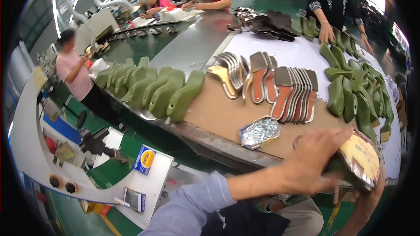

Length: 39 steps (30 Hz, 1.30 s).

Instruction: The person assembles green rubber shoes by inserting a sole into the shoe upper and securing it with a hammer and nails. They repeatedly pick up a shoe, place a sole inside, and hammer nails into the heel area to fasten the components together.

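Note:
At the lower right, my right hand [372, 199] is closed around a dark green shoe last [340, 166] with a shiny gold sole piece [359, 155] on its upturned bottom. My left hand [311, 159], smeared by motion, is at the last's near side; its grip is unclear. A small round thing [297, 140] beside its knuckles is too blurred to name. On the brown board [210, 124] lies an open packet [260, 132] of tiny shiny silvery pieces. Behind it are fanned brown insoles with silvery rims [295, 94] and a smaller stack with gold and silver faces [227, 74].
Green lasts [168, 91] line the table's left edge; more lie heaped [358, 91] on the white sheet at right. Dark leather pieces [273, 24] lie at the back. A person [334, 4] touches lasts across the table. A white shelf [153, 183] stands at lower left.

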Each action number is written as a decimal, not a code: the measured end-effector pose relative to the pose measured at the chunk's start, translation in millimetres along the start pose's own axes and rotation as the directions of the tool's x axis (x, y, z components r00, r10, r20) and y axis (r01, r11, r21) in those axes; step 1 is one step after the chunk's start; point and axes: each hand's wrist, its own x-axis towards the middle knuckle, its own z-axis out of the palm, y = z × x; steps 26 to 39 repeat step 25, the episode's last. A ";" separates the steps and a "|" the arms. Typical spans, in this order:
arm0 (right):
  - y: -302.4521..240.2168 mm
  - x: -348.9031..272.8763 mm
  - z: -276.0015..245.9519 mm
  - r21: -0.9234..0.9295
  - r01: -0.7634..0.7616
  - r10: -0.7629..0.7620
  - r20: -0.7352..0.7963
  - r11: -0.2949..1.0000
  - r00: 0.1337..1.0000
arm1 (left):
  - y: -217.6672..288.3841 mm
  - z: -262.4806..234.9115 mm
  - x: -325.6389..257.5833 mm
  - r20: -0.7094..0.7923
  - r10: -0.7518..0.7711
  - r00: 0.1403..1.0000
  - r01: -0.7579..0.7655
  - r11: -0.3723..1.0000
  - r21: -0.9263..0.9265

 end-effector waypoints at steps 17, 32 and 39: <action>109.6 -56.1 61.7 -0.197 0.877 -0.497 0.759 0.439 0.420 | 1.9 -44.9 -109.2 -0.105 -0.568 0.816 0.179 0.420 -0.890; 133.0 -54.8 59.8 -0.268 0.874 -0.353 0.836 0.405 0.420 | -26.5 -55.8 -164.3 -0.412 -0.789 0.456 0.232 0.552 -0.801; 133.0 -54.8 59.8 -0.268 0.874 -0.353 0.836 0.405 0.420 | -26.5 -55.8 -164.3 -0.412 -0.789 0.456 0.232 0.552 -0.801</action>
